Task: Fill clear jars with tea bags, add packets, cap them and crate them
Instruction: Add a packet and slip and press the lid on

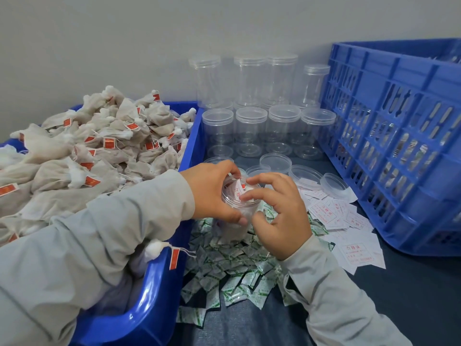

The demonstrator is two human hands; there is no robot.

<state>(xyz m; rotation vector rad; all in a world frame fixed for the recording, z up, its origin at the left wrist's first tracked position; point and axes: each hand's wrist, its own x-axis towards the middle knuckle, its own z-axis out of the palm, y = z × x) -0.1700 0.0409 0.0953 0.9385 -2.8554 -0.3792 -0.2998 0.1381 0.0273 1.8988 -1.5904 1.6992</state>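
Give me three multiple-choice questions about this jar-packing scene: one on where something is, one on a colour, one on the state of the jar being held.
1. Where does the tea bag bin sit relative to the crate?
A. To its left
B. On top of it
C. Inside it

2. What colour are the tags on the tea bags?
A. Green
B. Red
C. Black

3. What state is the jar in the left hand?
A. Capped and empty
B. Uncapped and empty
C. Uncapped with contents

Answers:
1. A: the bin is at the left of the table, the crate at the far right.
2. B: small red tags show on strings all over the pile.
3. C: the mouth is open, with white bags and a printed slip inside, and the right hand has its fingertips at the rim.
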